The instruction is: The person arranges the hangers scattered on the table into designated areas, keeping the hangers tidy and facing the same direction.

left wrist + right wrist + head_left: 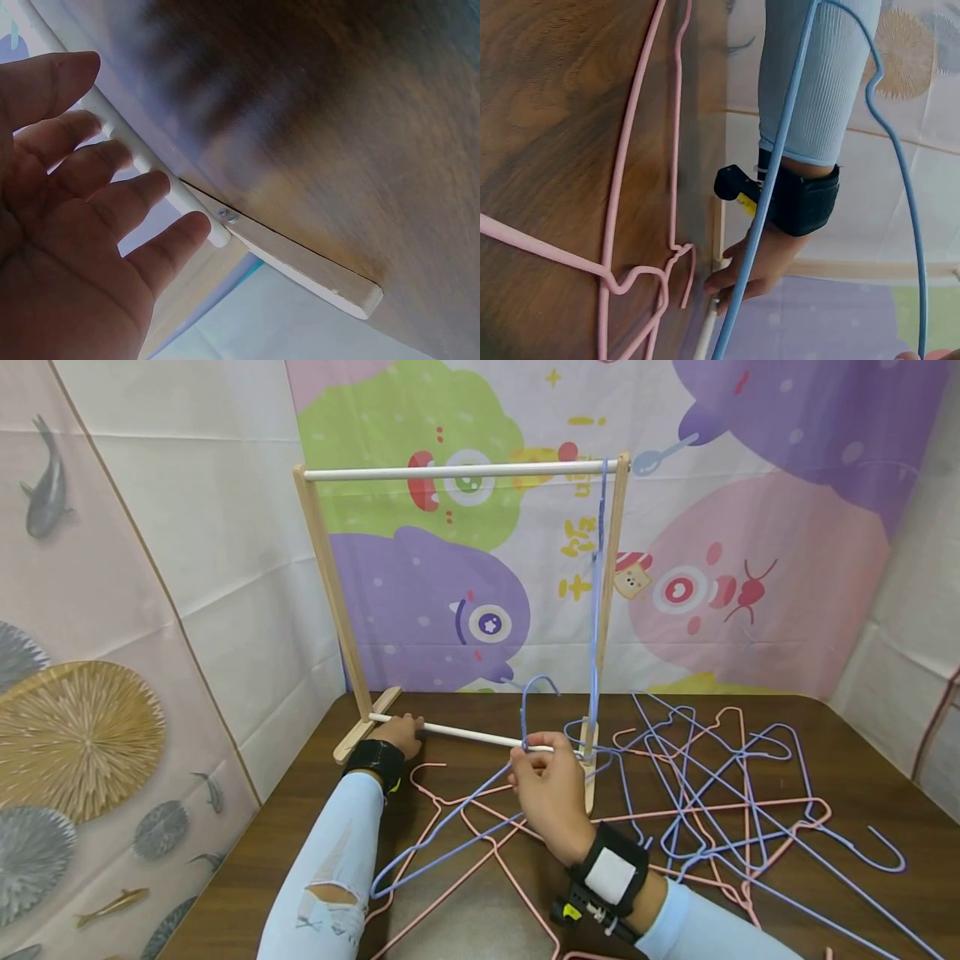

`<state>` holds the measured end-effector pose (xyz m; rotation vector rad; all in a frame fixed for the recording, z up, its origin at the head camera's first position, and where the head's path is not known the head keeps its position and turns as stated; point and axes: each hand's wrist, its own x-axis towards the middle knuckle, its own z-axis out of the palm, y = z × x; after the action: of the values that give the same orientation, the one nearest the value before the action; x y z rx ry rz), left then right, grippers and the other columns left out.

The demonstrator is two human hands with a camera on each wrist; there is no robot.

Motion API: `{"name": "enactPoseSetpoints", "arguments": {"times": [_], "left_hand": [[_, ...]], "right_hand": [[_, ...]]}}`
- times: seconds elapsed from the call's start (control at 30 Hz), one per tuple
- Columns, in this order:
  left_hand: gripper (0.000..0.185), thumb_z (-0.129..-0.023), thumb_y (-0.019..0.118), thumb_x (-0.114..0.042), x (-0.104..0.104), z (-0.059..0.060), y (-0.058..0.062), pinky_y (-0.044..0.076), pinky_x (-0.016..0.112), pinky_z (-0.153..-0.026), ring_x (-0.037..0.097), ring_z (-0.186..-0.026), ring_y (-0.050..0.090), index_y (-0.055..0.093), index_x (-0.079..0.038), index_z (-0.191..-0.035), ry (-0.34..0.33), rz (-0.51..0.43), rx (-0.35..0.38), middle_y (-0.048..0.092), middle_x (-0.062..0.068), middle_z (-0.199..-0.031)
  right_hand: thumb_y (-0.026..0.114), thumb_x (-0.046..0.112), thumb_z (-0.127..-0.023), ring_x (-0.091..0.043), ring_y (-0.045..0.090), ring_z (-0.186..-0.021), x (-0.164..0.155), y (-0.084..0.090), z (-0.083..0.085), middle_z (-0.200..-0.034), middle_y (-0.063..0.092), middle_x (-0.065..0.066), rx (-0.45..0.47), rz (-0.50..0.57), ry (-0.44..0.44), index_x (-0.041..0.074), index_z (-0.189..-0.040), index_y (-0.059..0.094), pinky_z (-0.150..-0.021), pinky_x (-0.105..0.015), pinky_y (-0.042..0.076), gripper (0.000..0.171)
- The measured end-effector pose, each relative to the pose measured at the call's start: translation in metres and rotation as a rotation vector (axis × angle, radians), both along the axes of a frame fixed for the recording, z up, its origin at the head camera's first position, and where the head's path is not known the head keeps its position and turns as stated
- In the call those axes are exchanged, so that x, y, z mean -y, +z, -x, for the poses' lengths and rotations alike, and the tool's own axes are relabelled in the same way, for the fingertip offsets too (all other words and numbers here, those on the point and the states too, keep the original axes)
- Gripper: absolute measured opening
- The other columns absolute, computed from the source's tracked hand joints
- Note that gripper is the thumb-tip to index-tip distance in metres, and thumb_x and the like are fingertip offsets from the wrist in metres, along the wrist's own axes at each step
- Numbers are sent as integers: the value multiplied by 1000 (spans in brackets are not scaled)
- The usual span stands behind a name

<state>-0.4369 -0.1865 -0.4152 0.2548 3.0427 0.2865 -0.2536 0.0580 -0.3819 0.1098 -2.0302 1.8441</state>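
My right hand (553,797) pinches a blue hanger (522,706) just below its hook, in front of the rack's lower white bar (468,734). The hook points up and the hanger's body slants toward the front left. In the right wrist view, the blue hanger (759,206) crosses in front of the left sleeve. My left hand (401,737) is at the left end of the lower bar. Its fingers, seen in the left wrist view, are loosely extended along the white bar (135,150), not wrapped around it. Blue hanger wire (596,635) hangs at the upper bar's right end.
The wooden rack has an upper white bar (480,470), a left post (333,593) and a left foot (356,739). A tangle of blue and pink hangers (742,760) covers the table's right side. Several pink hangers (450,893) lie in front. A patterned cloth (750,527) hangs behind.
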Motion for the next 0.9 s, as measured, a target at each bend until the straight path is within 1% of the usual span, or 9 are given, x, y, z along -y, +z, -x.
{"name": "enactPoseSetpoints", "arguments": {"times": [0.1,0.17,0.23,0.3,0.4,0.53,0.63,0.77,0.9], "left_hand": [[58,-96,60,-12,0,-1,1,47,54,-107,43,-130,56,47,7,-148,-21,23,-3,51,31,-146],[58,-96,60,-11,-1,-2,1,46,54,-108,43,-132,54,47,3,-150,-34,37,-3,48,30,-149],[58,-96,60,-11,-1,-2,2,45,55,-109,44,-133,53,47,1,-151,-46,48,-5,46,30,-151],[58,-96,60,-11,-1,-3,2,45,55,-110,44,-134,52,47,0,-151,-48,51,-3,45,30,-152],[57,-96,60,-10,-2,-3,2,44,55,-110,43,-134,52,48,1,-151,-46,51,-5,46,30,-151],[57,-97,60,-11,-3,-4,4,43,55,-112,43,-136,51,47,2,-151,-37,37,0,44,30,-153],[58,-97,59,-11,-4,-6,5,41,55,-113,43,-137,49,45,2,-152,-32,30,6,42,30,-154],[58,-97,59,-12,-4,-7,5,42,54,-113,43,-137,49,46,0,-152,-42,38,3,43,30,-154],[57,-97,60,-12,-2,-5,4,43,55,-111,43,-135,52,47,3,-150,-41,29,-4,48,30,-149]], "right_hand": [[65,3,-97,-12,64,-61,3,5,-1,-78,72,-16,-12,25,17,-4,-117,54,-59,-27,59,23],[65,3,-97,-12,65,-61,4,7,-1,-79,72,-18,-15,34,24,-4,-116,55,-60,-29,60,22],[65,2,-97,-13,65,-61,6,11,-2,-78,72,-18,-20,43,32,-4,-115,56,-60,-32,61,22],[65,2,-97,-15,66,-61,9,15,-3,-77,72,-15,-28,51,44,-4,-115,56,-61,-34,62,21],[64,1,-96,-17,66,-61,12,21,-5,-77,71,-14,-45,64,71,-5,-114,56,-61,-34,62,20],[63,0,-97,-16,66,-61,16,31,-5,-78,71,-19,-65,68,92,-5,-113,56,-58,-26,59,19],[64,1,-97,-13,66,-61,18,40,-4,-80,71,-18,-80,61,99,-5,-113,57,-57,-22,57,18],[64,2,-97,-11,65,-61,19,55,-3,-79,72,-15,-106,33,109,-3,-113,59,-57,-24,58,18],[64,5,-98,-17,67,-61,19,74,-6,-80,73,-13,-133,-7,115,-1,-115,61,-55,-30,59,19]]}}
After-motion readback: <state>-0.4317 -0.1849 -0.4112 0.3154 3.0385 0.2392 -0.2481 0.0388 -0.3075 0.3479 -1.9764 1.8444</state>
